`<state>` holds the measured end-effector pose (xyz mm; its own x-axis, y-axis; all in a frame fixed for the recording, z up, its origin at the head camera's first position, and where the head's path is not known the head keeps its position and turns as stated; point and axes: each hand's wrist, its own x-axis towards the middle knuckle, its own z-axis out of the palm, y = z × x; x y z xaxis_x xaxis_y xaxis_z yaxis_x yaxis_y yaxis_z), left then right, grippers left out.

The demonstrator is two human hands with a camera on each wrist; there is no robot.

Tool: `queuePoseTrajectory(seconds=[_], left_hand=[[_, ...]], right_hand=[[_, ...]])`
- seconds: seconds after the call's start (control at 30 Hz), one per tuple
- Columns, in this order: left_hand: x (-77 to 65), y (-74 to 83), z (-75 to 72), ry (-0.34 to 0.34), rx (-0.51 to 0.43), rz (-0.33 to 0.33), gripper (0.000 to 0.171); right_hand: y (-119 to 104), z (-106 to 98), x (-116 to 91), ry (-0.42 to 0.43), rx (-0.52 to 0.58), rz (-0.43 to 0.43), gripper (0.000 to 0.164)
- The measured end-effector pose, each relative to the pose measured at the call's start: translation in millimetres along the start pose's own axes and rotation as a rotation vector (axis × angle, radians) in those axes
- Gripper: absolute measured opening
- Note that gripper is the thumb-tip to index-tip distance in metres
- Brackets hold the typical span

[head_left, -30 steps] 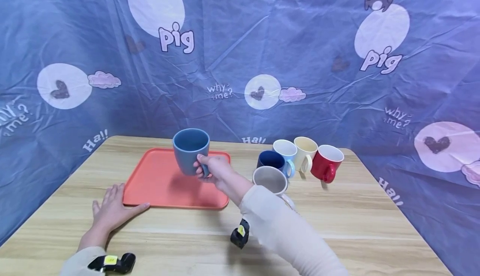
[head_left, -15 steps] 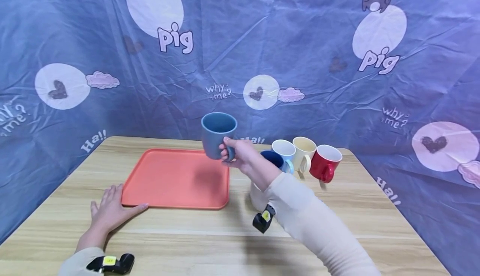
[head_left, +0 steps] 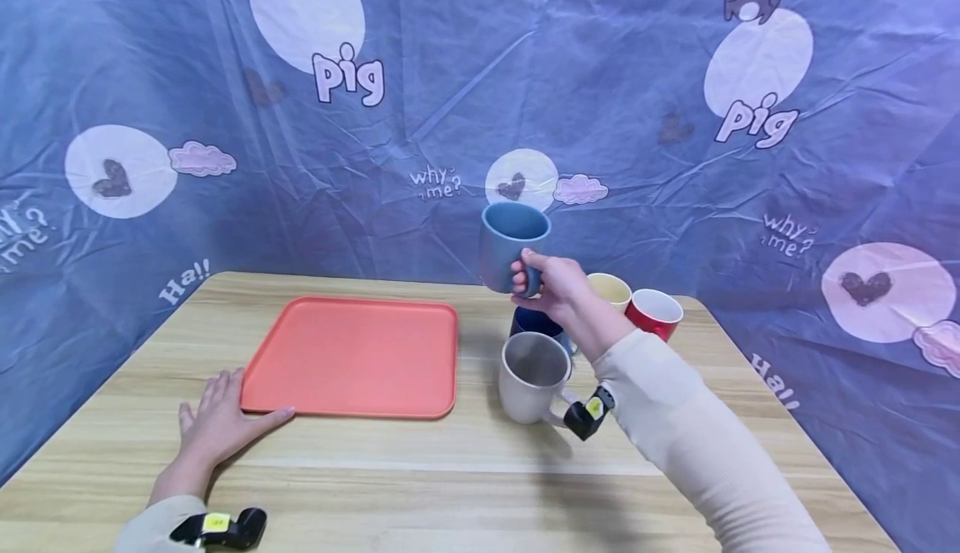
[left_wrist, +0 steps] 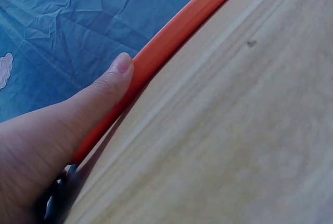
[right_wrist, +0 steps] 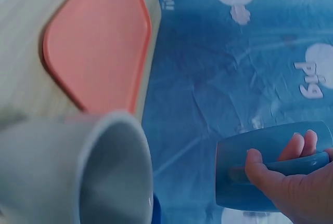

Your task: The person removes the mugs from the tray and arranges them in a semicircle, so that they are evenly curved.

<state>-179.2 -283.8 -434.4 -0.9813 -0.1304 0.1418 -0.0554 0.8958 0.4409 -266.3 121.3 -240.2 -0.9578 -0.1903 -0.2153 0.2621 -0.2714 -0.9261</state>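
Observation:
My right hand (head_left: pixel 558 286) grips the handle of a teal-blue mug (head_left: pixel 504 244) and holds it upright in the air, above the far right part of the table. In the right wrist view, fingers and thumb curl round the handle of that mug (right_wrist: pixel 239 156). Below it stand a dark blue mug (head_left: pixel 529 320) and a light grey mug (head_left: pixel 522 394). At the near left corner of an orange-red tray (head_left: pixel 352 357) rests my left hand (head_left: pixel 217 424), fingers spread. Its thumb (left_wrist: pixel 112 81) touches the tray's rim in the left wrist view.
A cream mug (head_left: pixel 611 289) and a red mug (head_left: pixel 655 313) stand at the back right, partly behind my right forearm. The light blue mug is hidden behind my hand. A patterned blue cloth (head_left: pixel 450 119) hangs behind the wooden table (head_left: pixel 360 486).
My right hand has carried the teal-blue mug from over the tray to the right and higher, above the other mugs. My left hand has stayed at the tray's corner.

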Motion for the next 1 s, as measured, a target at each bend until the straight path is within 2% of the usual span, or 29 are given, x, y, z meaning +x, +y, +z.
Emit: queuePoseTrajectory(seconds=[0.37,1.0], left_hand=[[0.7,-3.0,1.6,0.007,-0.011,0.004,0.109],[1.2,-2.3,2.5,0.012,-0.015,-0.001,0.110]], right_hand=[[-27.8,-43.5,-7.4,0.003,-0.038,0.001,0.042],[-51.7,-121.5,-20.6,-0.005,0.161,0.073,0.038]])
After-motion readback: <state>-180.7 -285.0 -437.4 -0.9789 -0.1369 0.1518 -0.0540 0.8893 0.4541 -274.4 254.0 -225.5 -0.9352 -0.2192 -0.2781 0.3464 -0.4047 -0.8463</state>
